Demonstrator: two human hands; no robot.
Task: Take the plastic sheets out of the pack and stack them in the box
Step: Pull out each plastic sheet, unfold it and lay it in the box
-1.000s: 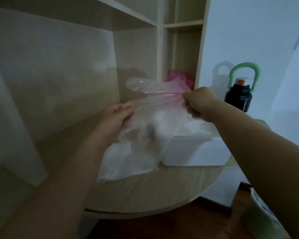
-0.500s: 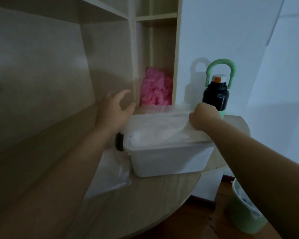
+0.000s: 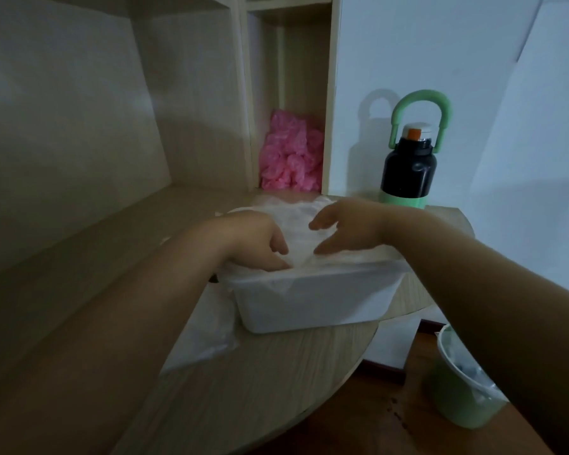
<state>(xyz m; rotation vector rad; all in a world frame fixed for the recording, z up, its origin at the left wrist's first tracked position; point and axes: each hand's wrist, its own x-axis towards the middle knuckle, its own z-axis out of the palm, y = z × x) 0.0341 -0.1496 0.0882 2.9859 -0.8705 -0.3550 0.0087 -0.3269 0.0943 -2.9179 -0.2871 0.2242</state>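
One wide counter point(image 3: 276, 389) carries the white box point(image 3: 309, 303) directly under both hands, long side running left to right, pack point(image 3: 207, 333) flat beneath the left forearm so the left hand point(image 3: 260, 244) is nearer, top plastic sheet point(image 3: 298, 236) in the box, left fingertips pressing it, right hand point(image 3: 352, 224) loosely spread, gripping nothing.

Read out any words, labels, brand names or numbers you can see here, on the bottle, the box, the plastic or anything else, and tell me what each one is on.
No text can be read anywhere in this picture.
bottle: dark body, no label shows.
box: plain white wall, no marking.
sheets: clear, no print shows.
pink plastic: no print shows.
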